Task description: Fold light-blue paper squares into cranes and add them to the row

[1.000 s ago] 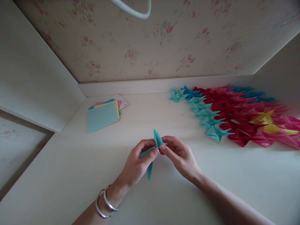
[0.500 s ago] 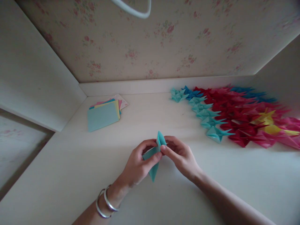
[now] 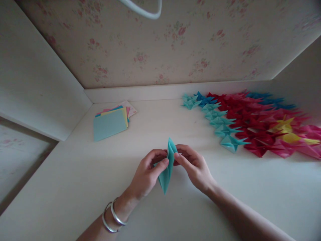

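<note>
A folded turquoise origami paper (image 3: 166,177) is held over the middle of the white table, one pointed end toward the wall and another toward me. My left hand (image 3: 147,172) pinches it from the left, thumb on top and fingers behind. From the right, my right hand (image 3: 194,167) grips its edge between thumb and fingers. Both hands are closed on the paper, and their fingertips behind it are partly hidden. Two silver bangles (image 3: 114,216) circle my left wrist.
A stack of coloured paper sheets (image 3: 110,124), light blue on top, lies at the back left. Rows of folded paper pieces (image 3: 250,124) in turquoise, red, pink, blue and yellow cover the back right. A white cable (image 3: 142,11) hangs before the floral wall.
The turquoise paper has shifted slightly right and turned, so a long fold with two points faces up. My left thumb has slid over it, and my right thumb has moved up a little.
</note>
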A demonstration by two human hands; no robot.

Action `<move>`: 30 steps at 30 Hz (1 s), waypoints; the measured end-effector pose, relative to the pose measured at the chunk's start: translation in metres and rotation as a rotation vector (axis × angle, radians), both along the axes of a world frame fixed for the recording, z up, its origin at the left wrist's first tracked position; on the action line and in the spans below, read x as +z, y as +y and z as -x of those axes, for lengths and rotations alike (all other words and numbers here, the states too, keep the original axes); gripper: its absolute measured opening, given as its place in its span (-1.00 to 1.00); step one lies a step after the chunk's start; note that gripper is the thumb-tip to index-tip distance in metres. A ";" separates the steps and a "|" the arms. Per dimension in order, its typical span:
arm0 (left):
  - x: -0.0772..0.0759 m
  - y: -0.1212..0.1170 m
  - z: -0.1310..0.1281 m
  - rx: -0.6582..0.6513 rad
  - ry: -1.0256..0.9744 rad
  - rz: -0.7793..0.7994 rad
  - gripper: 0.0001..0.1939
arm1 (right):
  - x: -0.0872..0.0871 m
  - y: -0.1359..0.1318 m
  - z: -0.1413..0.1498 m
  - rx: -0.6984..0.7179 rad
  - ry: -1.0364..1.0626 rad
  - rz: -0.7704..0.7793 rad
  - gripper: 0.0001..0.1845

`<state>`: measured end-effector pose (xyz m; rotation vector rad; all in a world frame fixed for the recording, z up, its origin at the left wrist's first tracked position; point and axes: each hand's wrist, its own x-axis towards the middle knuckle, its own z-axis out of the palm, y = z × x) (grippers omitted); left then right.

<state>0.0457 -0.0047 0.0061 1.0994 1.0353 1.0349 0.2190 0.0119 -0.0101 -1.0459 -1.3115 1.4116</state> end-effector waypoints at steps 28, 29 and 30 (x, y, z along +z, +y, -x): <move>-0.009 -0.004 -0.018 0.217 -0.301 0.342 -0.65 | -0.011 -0.011 0.004 -0.146 -0.679 -0.627 -0.65; -0.009 -0.004 -0.018 0.216 -0.321 0.378 -0.66 | -0.011 -0.010 0.003 -0.122 -0.688 -0.678 -0.62; -0.010 -0.003 -0.017 0.206 -0.337 0.406 -0.65 | -0.010 -0.010 0.001 -0.102 -0.702 -0.730 -0.61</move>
